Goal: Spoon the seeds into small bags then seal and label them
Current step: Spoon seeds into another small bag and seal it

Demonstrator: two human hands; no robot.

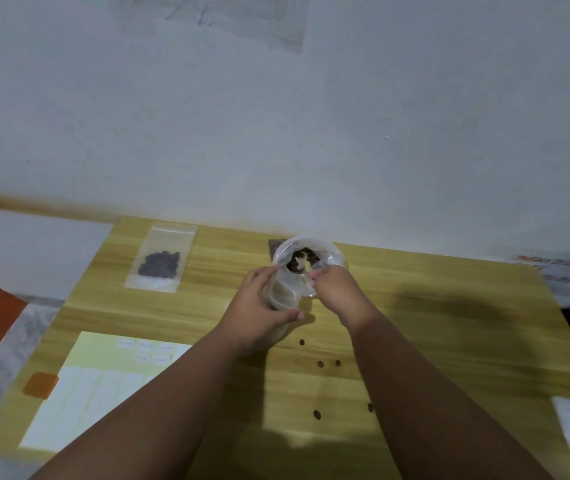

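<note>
Crinkled clear plastic bag of dark round seeds, both hands gripping.

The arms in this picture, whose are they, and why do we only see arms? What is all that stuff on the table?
A person wears a camera on the head, so you see what they see: their own two arms reaching forward. The left hand grips a clear plastic container with dark seeds inside; the right hand pinches something at its rim, too blurry to name. On the yellow wooden table lie a small clear bag of dark seeds, a pale yellow sheet of white labels, and a few loose dark seeds.
</note>
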